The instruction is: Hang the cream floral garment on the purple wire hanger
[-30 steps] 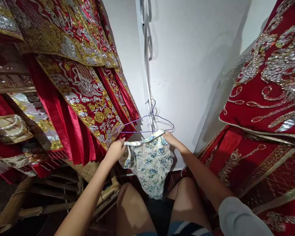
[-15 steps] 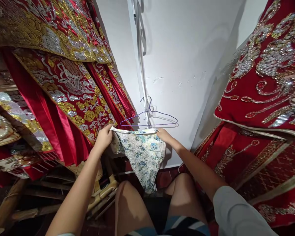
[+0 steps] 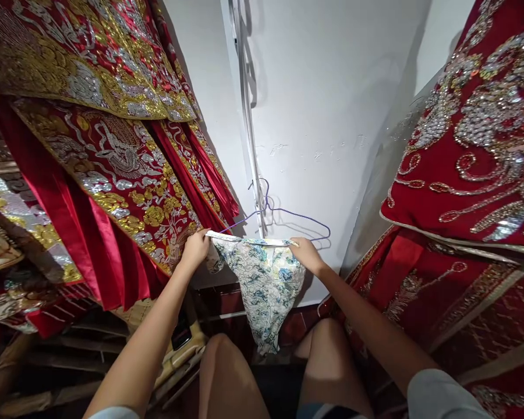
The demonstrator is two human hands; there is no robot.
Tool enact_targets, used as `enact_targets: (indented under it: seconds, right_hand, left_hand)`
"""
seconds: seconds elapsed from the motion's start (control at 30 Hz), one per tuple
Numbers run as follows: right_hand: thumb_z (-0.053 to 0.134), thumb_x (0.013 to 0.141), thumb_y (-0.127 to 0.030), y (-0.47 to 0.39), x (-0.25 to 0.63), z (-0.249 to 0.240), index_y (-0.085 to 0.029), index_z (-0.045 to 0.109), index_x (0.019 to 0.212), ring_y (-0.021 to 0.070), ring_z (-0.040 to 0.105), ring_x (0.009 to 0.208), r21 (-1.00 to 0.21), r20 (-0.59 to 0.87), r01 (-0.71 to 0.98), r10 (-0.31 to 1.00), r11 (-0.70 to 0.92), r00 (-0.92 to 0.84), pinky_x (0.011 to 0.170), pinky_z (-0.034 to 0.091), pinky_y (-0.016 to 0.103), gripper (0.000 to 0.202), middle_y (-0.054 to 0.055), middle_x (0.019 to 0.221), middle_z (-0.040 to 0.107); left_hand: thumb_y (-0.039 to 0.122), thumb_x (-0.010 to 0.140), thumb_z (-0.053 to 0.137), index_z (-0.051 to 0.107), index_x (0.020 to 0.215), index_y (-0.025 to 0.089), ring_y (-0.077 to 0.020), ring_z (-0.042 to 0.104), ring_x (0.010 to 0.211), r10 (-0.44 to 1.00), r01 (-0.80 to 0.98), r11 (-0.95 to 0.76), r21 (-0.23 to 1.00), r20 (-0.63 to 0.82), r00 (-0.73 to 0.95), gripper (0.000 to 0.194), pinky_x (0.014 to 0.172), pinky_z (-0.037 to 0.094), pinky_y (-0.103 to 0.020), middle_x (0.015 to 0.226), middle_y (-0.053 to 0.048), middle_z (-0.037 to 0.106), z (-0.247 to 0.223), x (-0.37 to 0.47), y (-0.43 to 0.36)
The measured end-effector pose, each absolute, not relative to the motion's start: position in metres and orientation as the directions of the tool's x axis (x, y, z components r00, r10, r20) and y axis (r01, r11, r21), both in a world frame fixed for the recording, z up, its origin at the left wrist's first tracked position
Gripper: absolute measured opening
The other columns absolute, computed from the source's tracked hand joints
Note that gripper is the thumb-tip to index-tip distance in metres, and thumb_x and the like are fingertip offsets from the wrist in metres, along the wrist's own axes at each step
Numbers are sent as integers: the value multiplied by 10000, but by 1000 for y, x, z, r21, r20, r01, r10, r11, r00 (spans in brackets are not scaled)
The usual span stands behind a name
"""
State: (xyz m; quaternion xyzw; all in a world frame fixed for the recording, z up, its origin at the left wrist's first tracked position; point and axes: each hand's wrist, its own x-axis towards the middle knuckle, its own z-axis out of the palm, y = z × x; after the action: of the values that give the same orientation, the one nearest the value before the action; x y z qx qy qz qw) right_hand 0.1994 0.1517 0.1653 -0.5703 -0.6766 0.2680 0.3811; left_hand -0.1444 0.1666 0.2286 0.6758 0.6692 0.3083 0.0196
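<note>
Both fists pinch shut: your left hand (image 3: 195,247) and right hand (image 3: 304,252) stretch the floral garment (image 3: 264,282) taut, keeping its edge level under the wire hanger (image 3: 283,220) at 12 o'clock.

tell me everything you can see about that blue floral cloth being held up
The floral cloth looks like thin pale fabric printed with blue and green flowers, edged with a white band along the top. The left hand and right hand pinch its upper corners, stretching that edge level just below the purple wire hanger. The rest hangs limp, narrowing to a point above the knees.
</note>
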Motion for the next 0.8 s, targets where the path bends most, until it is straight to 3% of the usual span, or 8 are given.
enact_targets:
  seconds: [0.13,0.27,0.33,0.4,0.53,0.63,0.8]
  right_hand:
    - [458,781,-239,144,204,169,-219,398,594,121,313,494,-801,169,572,983,178,-69,503,204,261,197,-44,526,363]
    - [456,773,-231,138,200,171,-212,450,605,128,372,519,-795,159,581,984,176,-81,514,245,255,170,-29,548,433]
    - [450,769,-230,136,202,172,-212,466,609,133,390,529,-787,161,592,984,173,-74,519,254,256,162,-24,557,457]
    - [449,764,-232,135,206,174,-215,442,588,136,384,535,-774,172,610,984,167,-50,525,251,261,178,-23,549,445]
    - [480,749,-234,137,217,180,-220,371,542,141,345,547,-734,209,662,978,150,10,543,227,272,234,-23,534,394]
    - [494,745,-227,137,218,181,-222,348,528,139,328,529,-712,216,686,976,146,16,536,214,277,261,-25,523,376]
    - [492,767,-228,132,204,178,-220,390,530,147,373,518,-704,207,693,978,155,-8,526,230,274,258,-10,518,432]
  left_hand:
    - [223,877,387,699,1202,170,-258,672,989,894,826,-196,528,442,-71,453,858,495,-324,1111,-98,733,231,-117,175]
    - [208,831,371,687,1208,150,-188,622,661,913,689,-300,660,408,6,495,651,487,-272,772,-40,711,240,-94,175]
    - [202,824,365,688,1199,146,-193,626,686,913,689,-343,638,398,86,498,683,495,-276,722,-35,688,242,-96,172]
    - [177,804,373,715,1138,157,-218,652,815,901,763,-360,536,412,135,479,794,501,-300,811,-63,712,240,-106,169]
    - [155,749,438,771,887,163,-298,656,937,929,916,-234,326,354,112,361,874,487,-363,875,-145,729,226,-134,165]
    - [157,753,457,775,841,174,-307,675,856,941,927,-170,335,335,51,330,837,498,-372,801,-150,734,217,-142,167]
    - [207,850,391,731,1113,148,-256,679,936,907,871,-236,431,420,38,434,859,499,-321,1054,-123,746,230,-112,175]
